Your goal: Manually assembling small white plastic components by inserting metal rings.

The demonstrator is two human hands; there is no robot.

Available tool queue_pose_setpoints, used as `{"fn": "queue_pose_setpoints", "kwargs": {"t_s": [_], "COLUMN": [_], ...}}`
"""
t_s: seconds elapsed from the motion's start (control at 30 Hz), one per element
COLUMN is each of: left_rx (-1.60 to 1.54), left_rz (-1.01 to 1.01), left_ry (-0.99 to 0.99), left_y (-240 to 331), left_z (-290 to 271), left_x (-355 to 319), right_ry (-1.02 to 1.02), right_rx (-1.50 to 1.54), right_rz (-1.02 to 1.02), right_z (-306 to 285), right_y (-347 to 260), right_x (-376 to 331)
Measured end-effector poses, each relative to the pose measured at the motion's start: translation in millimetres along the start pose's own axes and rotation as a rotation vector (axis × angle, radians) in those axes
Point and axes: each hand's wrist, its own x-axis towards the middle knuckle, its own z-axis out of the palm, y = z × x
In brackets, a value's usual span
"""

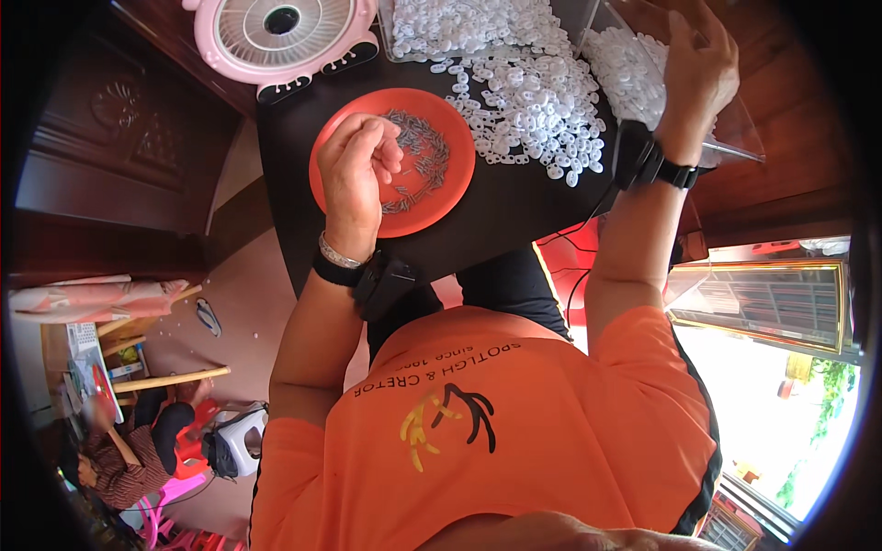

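My left hand [356, 170] is over a round orange plate [335, 197], its fingers curled in toward the palm. Whatever those fingers may hold is hidden. Many small grey metal pins or screws [432, 165] lie in the plate. At the upper right, my right hand [706, 69] is above a clear bin [735, 138] that contains small white oval plastic pieces [629, 78]. Its fingertips are blurred near the top edge, so their grip is unclear. More white oval pieces [542, 110] lie heaped on the dark table [524, 197] between my hands.
A pink fan [280, 23] stands at the table's far left. Another clear container [390, 41] full of white pieces is at the back. Black devices [381, 285] are strapped to both wrists, and a cable hangs from the right one. Another person [129, 459] sits at the lower left.
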Motion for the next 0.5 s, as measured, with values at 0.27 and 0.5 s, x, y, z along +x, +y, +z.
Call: {"fn": "queue_pose_setpoints", "kwargs": {"t_s": [0.27,0.5], "left_rx": [0.024,0.030], "left_rz": [-0.010,-0.015], "left_ry": [0.037,0.024], "left_y": [-3.9,-2.4], "left_z": [-4.7,-4.4], "left_x": [0.5,4.4], "right_ry": [-1.036,-1.230], "right_rx": [0.348,0.172], "right_rz": [-0.365,-0.429], "right_z": [76.4,106.9], "right_y": [-38.8,-24.1], "right_x": [-92.8,-119.2]}}
